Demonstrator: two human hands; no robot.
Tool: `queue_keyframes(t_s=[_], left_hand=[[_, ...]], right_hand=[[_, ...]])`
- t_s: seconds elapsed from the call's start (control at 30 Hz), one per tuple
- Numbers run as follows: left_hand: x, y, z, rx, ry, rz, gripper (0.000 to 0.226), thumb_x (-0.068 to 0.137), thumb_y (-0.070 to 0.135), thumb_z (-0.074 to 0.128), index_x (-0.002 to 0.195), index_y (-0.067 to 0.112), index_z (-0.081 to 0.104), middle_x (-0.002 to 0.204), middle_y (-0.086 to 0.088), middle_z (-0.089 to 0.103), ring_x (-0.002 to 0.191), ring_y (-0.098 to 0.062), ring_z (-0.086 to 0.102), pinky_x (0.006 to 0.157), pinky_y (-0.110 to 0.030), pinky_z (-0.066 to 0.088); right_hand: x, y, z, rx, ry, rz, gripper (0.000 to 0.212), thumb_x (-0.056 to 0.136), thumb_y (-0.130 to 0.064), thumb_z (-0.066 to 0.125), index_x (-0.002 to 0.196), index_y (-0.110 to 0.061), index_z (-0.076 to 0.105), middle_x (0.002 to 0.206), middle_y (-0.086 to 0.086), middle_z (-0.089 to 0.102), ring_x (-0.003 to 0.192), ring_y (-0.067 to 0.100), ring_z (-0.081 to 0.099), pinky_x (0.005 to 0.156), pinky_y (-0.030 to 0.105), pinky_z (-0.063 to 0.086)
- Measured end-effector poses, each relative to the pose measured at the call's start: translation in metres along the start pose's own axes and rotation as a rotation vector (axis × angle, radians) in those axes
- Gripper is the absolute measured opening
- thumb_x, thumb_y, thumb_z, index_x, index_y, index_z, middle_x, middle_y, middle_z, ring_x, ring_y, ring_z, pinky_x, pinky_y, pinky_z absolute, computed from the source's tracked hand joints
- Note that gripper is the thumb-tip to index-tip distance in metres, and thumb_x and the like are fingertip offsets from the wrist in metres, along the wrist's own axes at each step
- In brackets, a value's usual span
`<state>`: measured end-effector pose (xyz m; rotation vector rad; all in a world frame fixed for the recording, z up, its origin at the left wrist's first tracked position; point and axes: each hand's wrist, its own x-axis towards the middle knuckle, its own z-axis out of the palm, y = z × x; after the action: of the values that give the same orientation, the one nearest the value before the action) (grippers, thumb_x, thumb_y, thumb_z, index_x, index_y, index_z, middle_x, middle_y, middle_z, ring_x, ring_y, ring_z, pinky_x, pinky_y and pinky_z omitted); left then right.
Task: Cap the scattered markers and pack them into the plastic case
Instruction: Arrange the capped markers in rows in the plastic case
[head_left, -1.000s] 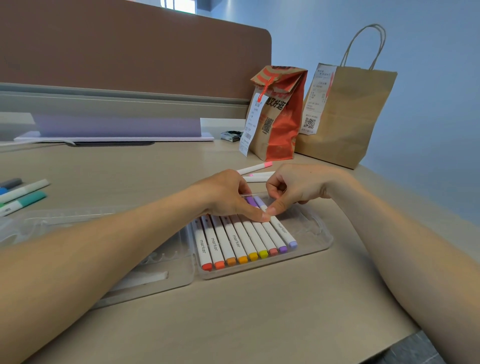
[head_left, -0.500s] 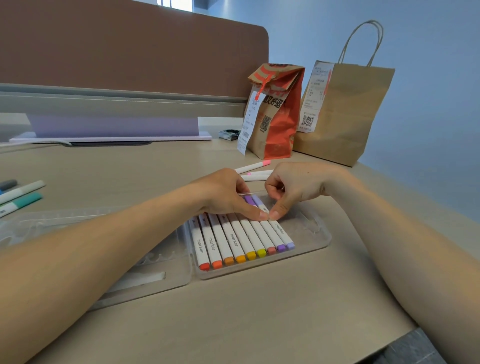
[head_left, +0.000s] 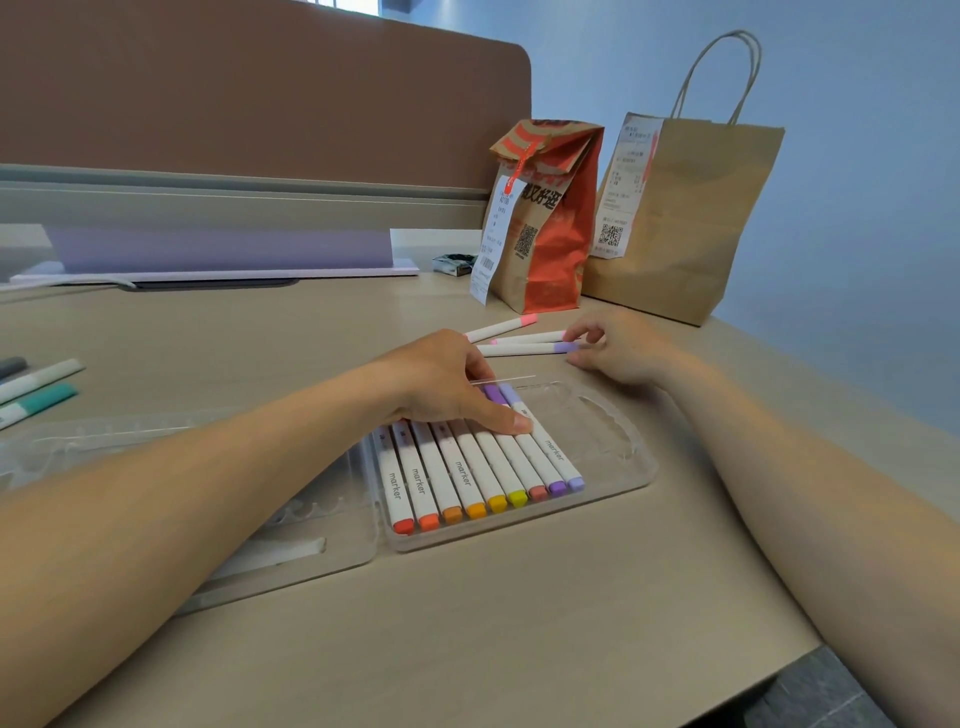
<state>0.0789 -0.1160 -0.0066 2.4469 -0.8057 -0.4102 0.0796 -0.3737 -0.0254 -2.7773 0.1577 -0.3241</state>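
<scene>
The left hand (head_left: 441, 389) lies flat across the row of 9 markers (head_left: 467, 467) in the clear plastic case (head_left: 623, 478), fingers straight and pressing on the barrels; the right hand (head_left: 623, 351) reaches just beyond the far right of the case, thumb and fingers curled either side of the cap end of a lilac-capped marker (head_left: 519, 349) lying on the desk (head_left: 493, 623); whether they actually pinch it cannot be told, since the fingertips blur into the cap.

The 9 markers lie side by side, touching; their near caps run from red at the left through orange and yellow to purple and lilac at the right; the far ends are hidden under the left hand, except 2 purple caps showing past the fingers. The lid (head_left: 270, 540) lies open to the left of the tray, largely hidden behind the left forearm.

Just beyond the lilac-capped marker lie 2 more: a pink-capped marker (head_left: 501, 328) and a pink-tipped marker (head_left: 524, 338), its right end hidden behind the right fingers. At the left edge, a dark grey marker (head_left: 11, 366), a grey-capped marker (head_left: 47, 375) and a teal marker (head_left: 47, 397) are all cut off by the frame.

Far right stand a red-and-brown paper bag (head_left: 550, 218) and a brown handled bag (head_left: 691, 218); a small dark packet (head_left: 454, 262) left of them is too small to make out.
</scene>
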Motion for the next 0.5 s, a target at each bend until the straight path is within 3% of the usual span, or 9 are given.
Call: queue_keyframes(t_s=[0.23,0.37,0.5], left_hand=[[-0.002,-0.001,0.001,-0.013,-0.001,0.01,0.05,0.069,0.057,0.079,0.105,0.025,0.066,0.098,0.005,0.069,0.089,-0.012,0.066,0.081,-0.031,0.057],[-0.002,0.0,0.001,-0.008,0.01,0.014,0.054,0.068,0.058,0.078,0.108,0.024,0.064,0.1,0.006,0.067,0.091,-0.012,0.065,0.081,-0.029,0.055],[-0.001,-0.002,0.001,-0.012,0.006,0.014,0.047,0.071,0.056,0.078,0.104,0.025,0.065,0.096,0.007,0.069,0.087,-0.011,0.066,0.077,-0.027,0.056]], right_hand=[[0.0,-0.002,0.002,0.079,0.026,-0.002,0.012,0.089,-0.03,0.071,0.084,-0.02,0.068,0.086,-0.003,0.066,0.079,0.015,0.056,0.068,0.028,0.04],[-0.006,-0.002,-0.008,0.493,0.097,0.042,0.015,0.093,-0.008,0.062,0.079,-0.011,0.067,0.07,0.001,0.069,0.061,0.006,0.061,0.063,0.022,0.046],[-0.01,-0.009,-0.017,0.858,0.147,0.089,0.01,0.094,-0.005,0.062,0.088,-0.008,0.07,0.083,0.012,0.071,0.067,0.014,0.067,0.064,0.023,0.056]])
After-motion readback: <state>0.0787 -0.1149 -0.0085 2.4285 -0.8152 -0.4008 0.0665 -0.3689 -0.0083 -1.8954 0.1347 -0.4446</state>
